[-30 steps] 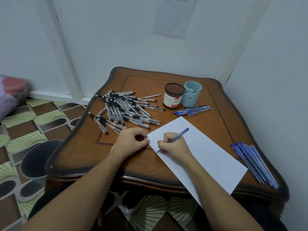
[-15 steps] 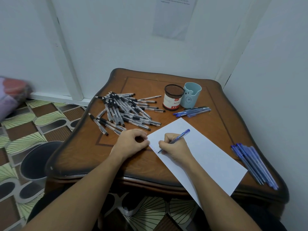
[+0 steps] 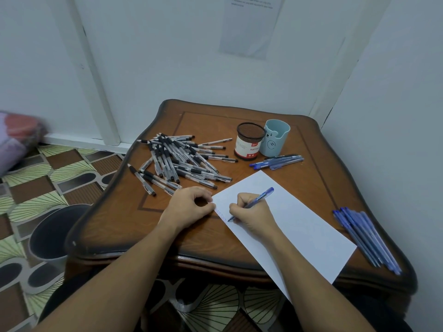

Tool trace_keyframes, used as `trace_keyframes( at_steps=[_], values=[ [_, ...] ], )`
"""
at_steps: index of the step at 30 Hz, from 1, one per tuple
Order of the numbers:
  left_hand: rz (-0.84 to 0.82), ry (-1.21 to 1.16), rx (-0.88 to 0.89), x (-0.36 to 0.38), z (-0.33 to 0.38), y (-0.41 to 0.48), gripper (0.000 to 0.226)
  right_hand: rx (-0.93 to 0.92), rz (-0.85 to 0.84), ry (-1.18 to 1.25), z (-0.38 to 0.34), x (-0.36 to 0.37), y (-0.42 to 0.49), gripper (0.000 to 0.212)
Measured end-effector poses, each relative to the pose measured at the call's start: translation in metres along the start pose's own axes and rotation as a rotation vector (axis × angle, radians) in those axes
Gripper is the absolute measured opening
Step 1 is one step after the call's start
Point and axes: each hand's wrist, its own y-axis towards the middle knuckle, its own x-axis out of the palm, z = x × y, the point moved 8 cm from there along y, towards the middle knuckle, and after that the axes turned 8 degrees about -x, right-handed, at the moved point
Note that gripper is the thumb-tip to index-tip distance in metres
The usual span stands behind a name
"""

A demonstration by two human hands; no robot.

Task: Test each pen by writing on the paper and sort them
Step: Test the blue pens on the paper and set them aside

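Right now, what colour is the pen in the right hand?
The pen is blue, seen best in the head view.

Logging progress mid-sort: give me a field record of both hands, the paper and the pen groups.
right hand: grips blue pen, tip on paper
left hand: fingers curled, at the paper's left corner; contents hidden
paper marks: faint, beside the tip
black pens: loose pile, left side of table
loose blue pens: in front of blue cup
blue pen bundle: table's right edge
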Motion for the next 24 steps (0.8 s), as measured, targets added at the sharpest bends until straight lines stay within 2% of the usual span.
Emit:
trace_keyframes(
  at_steps=[8, 15, 24],
  values=[
    [-0.007, -0.003, -0.003, 0.0000, 0.0003, -0.0002, 0.015, -0.016, -0.008, -0.007, -0.0008, -0.0003, -0.0009, 0.031],
    [0.001, -0.003, 0.000, 0.0006, -0.0006, 0.0007, 0.014, -0.031, 0.012, -0.010, -0.0034, -0.0016, -0.0012, 0.040],
    [0.013, 0.003, 0.006, 0.0002, -0.0013, 0.0007, 0.015, -0.002, 0.058, 0.004, 0.0014, -0.0056, 0.0009, 0.030]
  ],
)
